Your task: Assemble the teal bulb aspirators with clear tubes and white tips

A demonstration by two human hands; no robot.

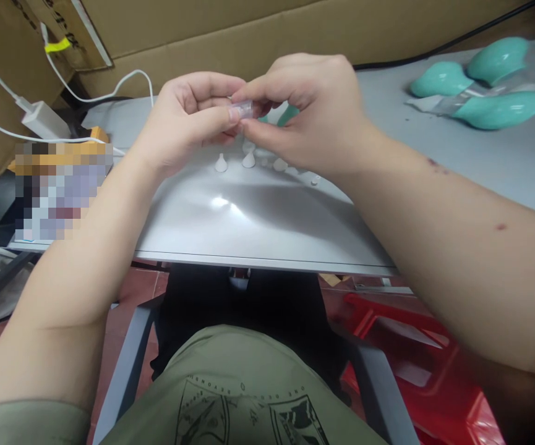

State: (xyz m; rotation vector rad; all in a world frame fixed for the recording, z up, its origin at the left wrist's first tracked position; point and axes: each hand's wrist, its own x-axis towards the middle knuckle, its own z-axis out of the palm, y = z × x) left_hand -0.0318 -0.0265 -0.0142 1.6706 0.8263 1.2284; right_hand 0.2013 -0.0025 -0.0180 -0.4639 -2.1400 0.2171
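Both hands meet above the grey-white table point(258, 228). My left hand point(197, 114) has its thumb and fingers closed on a small clear plastic piece point(243, 110). The fingertips of my right hand point(299, 99) pinch around the right end of the same piece. Partly hidden behind my right hand is a teal item point(288, 115). Several small white funnel-shaped parts lie on the table below the hands, among them one at the left point(221, 163) and another beside it point(248, 159).
Several teal, rounded objects with clear plastic parts point(494, 111) lie at the back right. A white charger point(44, 117) with cables stands at the left, near an orange item point(100, 134). Cardboard point(211, 43) rises behind the table. A red plastic stool point(457, 377) is below right.
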